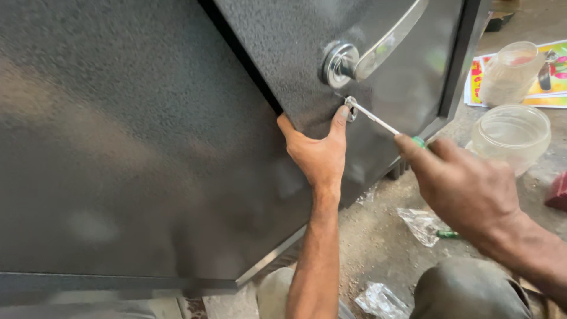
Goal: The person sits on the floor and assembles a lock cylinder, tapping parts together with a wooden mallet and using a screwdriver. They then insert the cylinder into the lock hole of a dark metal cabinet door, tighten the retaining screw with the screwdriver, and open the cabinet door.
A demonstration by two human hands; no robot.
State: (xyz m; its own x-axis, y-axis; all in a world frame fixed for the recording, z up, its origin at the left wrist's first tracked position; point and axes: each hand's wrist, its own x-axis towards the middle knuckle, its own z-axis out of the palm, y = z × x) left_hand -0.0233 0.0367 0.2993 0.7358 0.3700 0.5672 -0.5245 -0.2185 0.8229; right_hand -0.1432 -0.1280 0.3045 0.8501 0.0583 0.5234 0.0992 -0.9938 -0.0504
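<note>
A dark grey textured metal cabinet door (283,53) hangs open, with a chrome lever handle (378,44) on a round rosette. Just below the rosette sits a small chrome keyhole plate (351,108). My left hand (316,150) grips the door's lower edge, with the thumb pressed beside that plate. My right hand (460,186) holds a green-handled screwdriver (378,121); its metal shaft slants up-left and its tip rests on the plate. The green handle is mostly hidden in my fist.
The large grey cabinet side (118,147) fills the left. On the dusty floor at right stand two clear plastic jars (511,133), a colourful printed sheet (555,91), crumpled clear wrappers (422,224) and a small green piece (447,234). My knee (466,292) is at the bottom.
</note>
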